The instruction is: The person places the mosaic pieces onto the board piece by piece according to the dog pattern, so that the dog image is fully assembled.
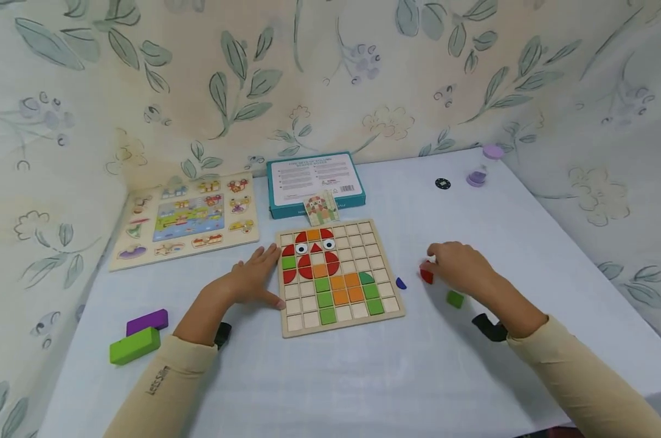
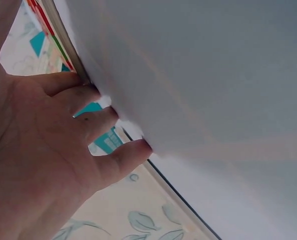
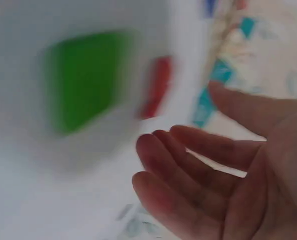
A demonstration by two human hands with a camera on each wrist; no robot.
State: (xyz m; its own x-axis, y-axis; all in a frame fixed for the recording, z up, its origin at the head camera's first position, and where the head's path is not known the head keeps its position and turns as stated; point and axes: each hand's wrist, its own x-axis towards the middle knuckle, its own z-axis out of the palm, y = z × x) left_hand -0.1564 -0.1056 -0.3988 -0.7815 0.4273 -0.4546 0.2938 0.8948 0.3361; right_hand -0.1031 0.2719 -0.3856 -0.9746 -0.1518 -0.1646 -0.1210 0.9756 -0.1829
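The wooden grid board (image 1: 294, 324) carries red, orange and green tiles, with two round eye pieces near its top. My left hand (image 1: 253, 281) touches the board's left edge with its fingers spread; the left wrist view shows the hand (image 2: 53, 135) with its fingertips on the tablecloth. Right of the board, my right hand (image 1: 461, 266) hovers over a red piece (image 1: 427, 277). In the right wrist view, that red piece (image 3: 158, 87) lies just beyond the loosely bent fingers, and the thumb stands apart from them. A green block (image 1: 455, 298) lies close below the hand.
A blue half-round piece (image 1: 400, 283) lies by the board's right edge. Below my right wrist is a black curved piece (image 1: 490, 327). A pattern card (image 1: 321, 208) leans on a teal box (image 1: 316, 179). Purple (image 1: 146, 322) and green (image 1: 135, 346) blocks are at left, near a picture puzzle (image 1: 210, 213).
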